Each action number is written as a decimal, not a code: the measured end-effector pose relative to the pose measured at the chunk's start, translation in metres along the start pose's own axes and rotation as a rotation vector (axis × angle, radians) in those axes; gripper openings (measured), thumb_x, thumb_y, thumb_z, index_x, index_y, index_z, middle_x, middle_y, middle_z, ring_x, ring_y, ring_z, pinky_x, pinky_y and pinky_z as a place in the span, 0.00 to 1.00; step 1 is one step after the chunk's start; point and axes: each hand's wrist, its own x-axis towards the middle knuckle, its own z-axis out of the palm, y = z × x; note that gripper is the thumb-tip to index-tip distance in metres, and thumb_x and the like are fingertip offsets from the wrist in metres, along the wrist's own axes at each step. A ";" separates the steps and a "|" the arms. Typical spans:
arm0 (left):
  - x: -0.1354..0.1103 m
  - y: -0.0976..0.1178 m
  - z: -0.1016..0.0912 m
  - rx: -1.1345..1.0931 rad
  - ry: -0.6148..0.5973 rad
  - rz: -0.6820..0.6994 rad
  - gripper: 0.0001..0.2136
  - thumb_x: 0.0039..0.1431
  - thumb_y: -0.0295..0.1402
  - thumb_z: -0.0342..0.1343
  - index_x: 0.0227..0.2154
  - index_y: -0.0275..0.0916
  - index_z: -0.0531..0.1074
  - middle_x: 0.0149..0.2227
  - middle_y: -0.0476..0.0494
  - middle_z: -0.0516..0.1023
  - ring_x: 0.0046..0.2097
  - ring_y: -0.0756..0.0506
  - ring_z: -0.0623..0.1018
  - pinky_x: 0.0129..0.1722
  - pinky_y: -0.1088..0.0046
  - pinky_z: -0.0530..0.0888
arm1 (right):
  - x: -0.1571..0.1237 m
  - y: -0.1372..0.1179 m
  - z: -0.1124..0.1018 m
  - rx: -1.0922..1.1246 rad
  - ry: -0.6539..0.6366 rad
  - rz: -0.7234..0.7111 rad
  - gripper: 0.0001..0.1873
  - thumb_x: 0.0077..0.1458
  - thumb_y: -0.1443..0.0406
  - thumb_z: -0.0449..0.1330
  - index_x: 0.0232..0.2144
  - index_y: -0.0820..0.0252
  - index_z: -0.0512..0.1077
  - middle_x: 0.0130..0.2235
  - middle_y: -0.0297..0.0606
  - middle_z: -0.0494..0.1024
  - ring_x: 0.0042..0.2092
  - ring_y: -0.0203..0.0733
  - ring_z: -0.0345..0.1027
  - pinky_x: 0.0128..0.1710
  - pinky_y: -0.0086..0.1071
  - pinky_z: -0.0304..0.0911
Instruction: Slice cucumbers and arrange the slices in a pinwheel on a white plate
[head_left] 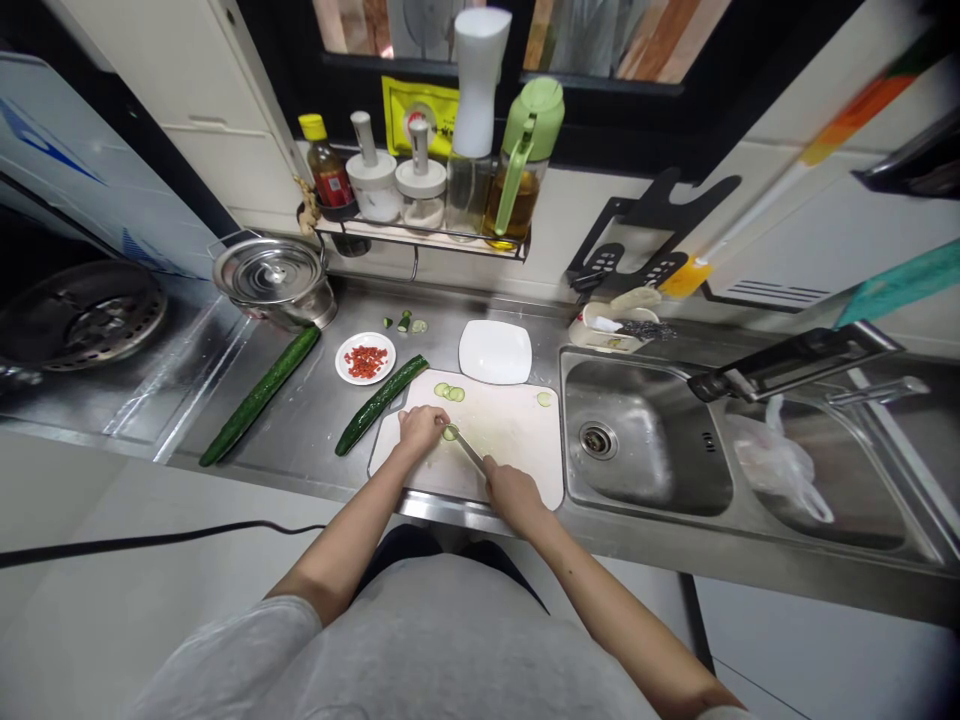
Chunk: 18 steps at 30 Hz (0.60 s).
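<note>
My right hand (516, 495) grips the handle of a knife (471, 454), its blade pointing up and left across the white cutting board (517, 460). At the blade's tip lies a round cucumber slice (450, 433). The fingers of my left hand (422, 428) are bent together at that slice and seem to pinch its edge; the fingertips are small in view. Several overlapping cucumber slices (451, 393) lie farther up the board, and a single slice (544, 399) sits near its right corner. A cut cucumber (381, 404) rests against the board's left side.
A whole cucumber (261, 395) lies at left, below a lidded steel pot (274, 275). Behind the board are a plate of chopped red pieces (366, 358), cucumber ends (405, 321) and a white plate (495, 352). The sink (645, 435) adjoins at right; a condiment shelf (427, 235) hangs above.
</note>
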 end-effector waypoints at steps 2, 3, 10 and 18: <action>0.000 0.000 0.000 0.002 0.004 0.002 0.11 0.51 0.31 0.52 0.32 0.50 0.78 0.37 0.50 0.81 0.46 0.43 0.74 0.47 0.63 0.59 | 0.001 -0.001 0.001 0.002 -0.009 0.011 0.17 0.59 0.72 0.44 0.50 0.61 0.60 0.37 0.47 0.77 0.40 0.47 0.72 0.33 0.32 0.56; 0.000 0.001 0.000 0.003 0.005 0.004 0.10 0.52 0.31 0.52 0.32 0.50 0.78 0.37 0.50 0.81 0.46 0.43 0.74 0.47 0.63 0.59 | 0.002 -0.002 0.002 0.003 -0.013 0.020 0.17 0.59 0.72 0.44 0.50 0.61 0.60 0.37 0.47 0.77 0.40 0.46 0.73 0.33 0.32 0.56; -0.002 0.003 -0.003 -0.004 -0.006 -0.003 0.10 0.52 0.32 0.53 0.33 0.49 0.78 0.37 0.51 0.80 0.46 0.43 0.74 0.47 0.63 0.60 | 0.004 -0.003 0.009 0.022 0.006 0.021 0.18 0.57 0.75 0.45 0.49 0.60 0.60 0.38 0.46 0.77 0.41 0.46 0.73 0.34 0.32 0.58; -0.002 0.004 -0.004 0.008 -0.024 -0.010 0.10 0.53 0.32 0.53 0.34 0.48 0.77 0.38 0.49 0.81 0.46 0.43 0.74 0.47 0.64 0.59 | 0.007 -0.006 0.007 0.035 -0.026 0.029 0.18 0.57 0.76 0.45 0.49 0.61 0.59 0.39 0.47 0.77 0.41 0.45 0.72 0.33 0.31 0.58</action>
